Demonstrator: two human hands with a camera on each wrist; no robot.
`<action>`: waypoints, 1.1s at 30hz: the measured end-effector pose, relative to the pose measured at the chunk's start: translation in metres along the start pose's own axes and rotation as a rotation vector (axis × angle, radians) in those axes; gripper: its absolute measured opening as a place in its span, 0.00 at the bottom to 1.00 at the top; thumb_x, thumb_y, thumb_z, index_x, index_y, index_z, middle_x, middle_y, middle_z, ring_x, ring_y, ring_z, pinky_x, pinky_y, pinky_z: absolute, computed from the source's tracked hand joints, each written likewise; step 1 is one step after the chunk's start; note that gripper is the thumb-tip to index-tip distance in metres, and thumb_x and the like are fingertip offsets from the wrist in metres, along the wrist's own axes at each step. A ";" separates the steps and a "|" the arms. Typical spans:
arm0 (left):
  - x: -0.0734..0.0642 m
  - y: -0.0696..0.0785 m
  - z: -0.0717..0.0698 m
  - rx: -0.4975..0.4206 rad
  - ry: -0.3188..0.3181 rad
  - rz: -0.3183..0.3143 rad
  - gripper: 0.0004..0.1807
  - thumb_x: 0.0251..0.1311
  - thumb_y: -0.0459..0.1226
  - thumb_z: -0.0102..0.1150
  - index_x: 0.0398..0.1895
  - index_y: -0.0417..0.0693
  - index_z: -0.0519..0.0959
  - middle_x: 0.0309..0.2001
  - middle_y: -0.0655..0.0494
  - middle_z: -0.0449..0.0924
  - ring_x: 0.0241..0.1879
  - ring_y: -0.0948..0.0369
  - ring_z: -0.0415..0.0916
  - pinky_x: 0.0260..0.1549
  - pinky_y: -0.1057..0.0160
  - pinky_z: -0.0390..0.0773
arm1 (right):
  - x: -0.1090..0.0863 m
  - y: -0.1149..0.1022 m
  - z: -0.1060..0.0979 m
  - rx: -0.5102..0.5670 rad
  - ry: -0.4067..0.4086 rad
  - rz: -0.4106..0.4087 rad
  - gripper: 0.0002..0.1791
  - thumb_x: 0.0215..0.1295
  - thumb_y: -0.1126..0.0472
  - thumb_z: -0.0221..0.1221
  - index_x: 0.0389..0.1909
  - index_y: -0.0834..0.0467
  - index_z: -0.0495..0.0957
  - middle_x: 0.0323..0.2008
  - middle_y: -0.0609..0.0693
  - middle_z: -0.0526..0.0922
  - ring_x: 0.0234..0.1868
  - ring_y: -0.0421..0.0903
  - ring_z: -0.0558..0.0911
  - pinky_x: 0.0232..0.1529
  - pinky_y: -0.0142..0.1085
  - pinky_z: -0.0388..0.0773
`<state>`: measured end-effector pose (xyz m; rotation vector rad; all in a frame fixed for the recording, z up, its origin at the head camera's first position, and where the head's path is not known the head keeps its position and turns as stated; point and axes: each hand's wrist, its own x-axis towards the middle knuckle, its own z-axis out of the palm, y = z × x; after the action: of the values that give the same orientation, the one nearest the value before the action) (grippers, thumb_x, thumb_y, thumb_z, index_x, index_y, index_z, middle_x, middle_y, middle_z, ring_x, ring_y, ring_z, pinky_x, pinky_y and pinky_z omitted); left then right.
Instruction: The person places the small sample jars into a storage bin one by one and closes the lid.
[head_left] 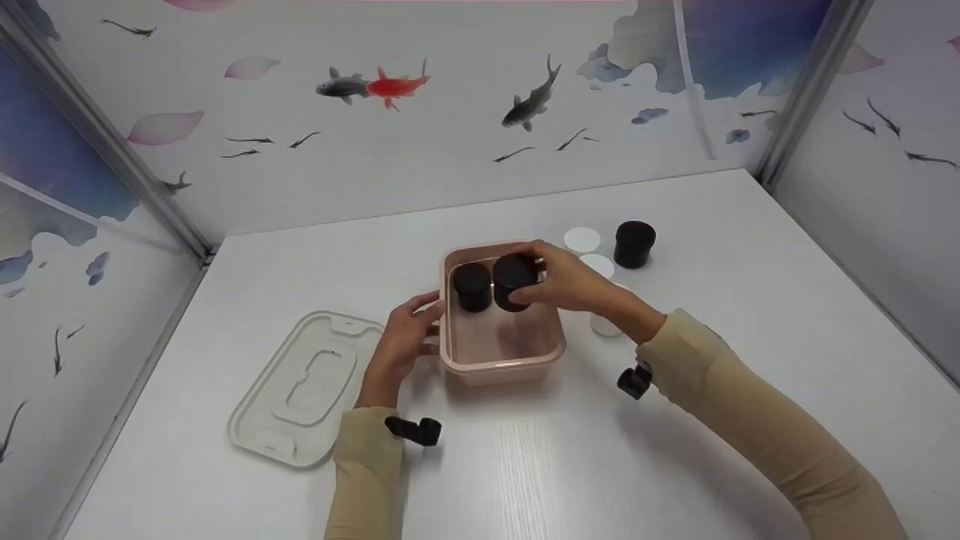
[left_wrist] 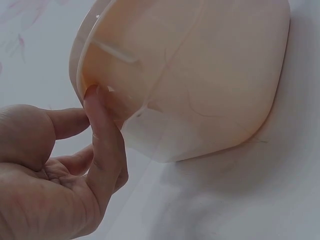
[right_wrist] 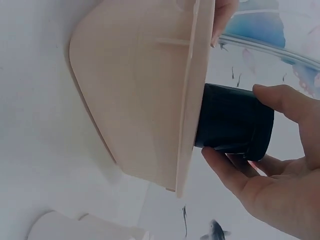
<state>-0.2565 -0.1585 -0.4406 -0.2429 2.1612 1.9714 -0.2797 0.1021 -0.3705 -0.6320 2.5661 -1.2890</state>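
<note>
A pale pink plastic box (head_left: 495, 341) stands on the table. At its left side my left hand (head_left: 403, 336) pinches the rim between thumb and fingers; the left wrist view shows a fingertip under the rim's edge (left_wrist: 80, 65). Inside the box, toward the back left, sits a black lidded jar (head_left: 472, 289). My right hand (head_left: 571, 281) grips a second black jar (head_left: 514, 268) beside it, thumb and fingers round its sides. Seen from the right wrist, this jar (right_wrist: 232, 120) stands upright with its lower end behind the box rim.
Left of the box lies its pale lid (head_left: 307, 390), flat on the table. To the right are several white round jars (head_left: 583, 240), partly behind the right forearm. Another black jar (head_left: 634, 244) stands at the back right. Patterned panels (head_left: 450, 165) border the table.
</note>
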 end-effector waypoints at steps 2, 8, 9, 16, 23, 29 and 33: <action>0.000 0.001 -0.001 0.004 -0.002 -0.003 0.24 0.73 0.43 0.54 0.70 0.49 0.70 0.60 0.41 0.80 0.50 0.50 0.84 0.31 0.64 0.83 | 0.002 -0.002 0.003 0.000 -0.010 0.014 0.36 0.58 0.60 0.70 0.67 0.58 0.68 0.63 0.60 0.74 0.64 0.59 0.75 0.62 0.50 0.75; 0.001 0.000 0.000 0.001 0.003 -0.001 0.24 0.73 0.43 0.54 0.70 0.49 0.71 0.60 0.41 0.81 0.49 0.50 0.84 0.31 0.63 0.83 | 0.007 0.000 0.017 -0.043 -0.027 0.059 0.37 0.56 0.60 0.72 0.65 0.59 0.68 0.65 0.61 0.74 0.65 0.60 0.74 0.66 0.51 0.73; 0.002 0.000 0.000 -0.007 -0.001 0.003 0.24 0.73 0.43 0.54 0.70 0.49 0.71 0.59 0.40 0.81 0.49 0.50 0.84 0.30 0.63 0.83 | 0.008 0.001 0.019 -0.050 -0.028 0.069 0.37 0.56 0.60 0.73 0.65 0.59 0.67 0.65 0.62 0.74 0.65 0.60 0.74 0.66 0.51 0.73; 0.002 -0.002 0.000 -0.015 -0.008 0.005 0.24 0.73 0.42 0.54 0.70 0.48 0.71 0.59 0.39 0.80 0.49 0.49 0.84 0.29 0.63 0.83 | 0.012 0.000 0.031 -0.072 -0.041 0.099 0.38 0.55 0.61 0.73 0.64 0.62 0.66 0.60 0.61 0.76 0.60 0.55 0.76 0.66 0.49 0.73; 0.001 -0.002 -0.001 -0.015 -0.007 0.010 0.24 0.73 0.43 0.54 0.70 0.48 0.70 0.60 0.39 0.80 0.48 0.50 0.84 0.28 0.64 0.83 | 0.023 0.000 0.048 -0.074 -0.047 0.111 0.36 0.52 0.62 0.75 0.60 0.67 0.70 0.57 0.61 0.79 0.57 0.51 0.78 0.66 0.47 0.73; 0.001 -0.002 0.000 -0.012 -0.007 0.002 0.25 0.73 0.43 0.54 0.70 0.49 0.70 0.60 0.40 0.80 0.48 0.51 0.84 0.30 0.64 0.83 | 0.029 0.001 0.056 -0.122 -0.057 0.133 0.35 0.52 0.62 0.75 0.59 0.66 0.71 0.55 0.60 0.80 0.52 0.50 0.78 0.63 0.45 0.76; 0.001 -0.001 0.000 -0.006 -0.006 -0.004 0.24 0.74 0.43 0.53 0.70 0.49 0.70 0.61 0.41 0.80 0.49 0.51 0.84 0.30 0.64 0.82 | 0.029 0.000 0.059 -0.141 -0.042 0.112 0.36 0.51 0.61 0.76 0.58 0.67 0.70 0.54 0.61 0.80 0.51 0.50 0.77 0.62 0.46 0.75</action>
<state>-0.2574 -0.1585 -0.4419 -0.2419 2.1495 1.9737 -0.2845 0.0461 -0.4056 -0.5252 2.6332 -1.0567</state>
